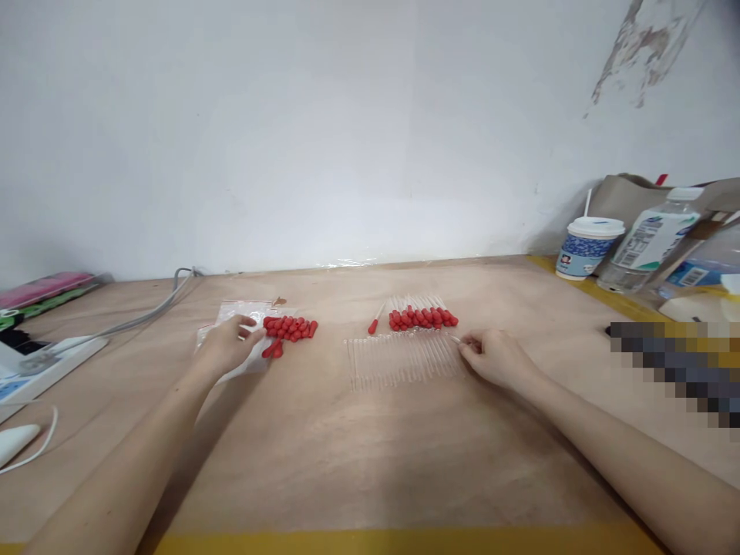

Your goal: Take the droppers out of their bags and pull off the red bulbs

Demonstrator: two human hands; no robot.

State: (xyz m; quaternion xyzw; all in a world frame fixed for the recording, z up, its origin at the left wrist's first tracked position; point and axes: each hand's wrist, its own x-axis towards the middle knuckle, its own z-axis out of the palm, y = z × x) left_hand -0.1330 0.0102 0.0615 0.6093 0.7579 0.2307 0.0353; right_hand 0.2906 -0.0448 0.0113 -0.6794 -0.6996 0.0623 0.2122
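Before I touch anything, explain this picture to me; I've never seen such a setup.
No machine here: these are a person's two bare hands, seen by a camera worn on the head, looking forward and down. On the table lie a pile of red bulbs, a row of clear tubes and, behind it, a cluster of red-tipped tubes. The left hand is over a plastic bag, fingers at the pile. The right hand is at the row's right end. Whether either grips anything, I can't tell.
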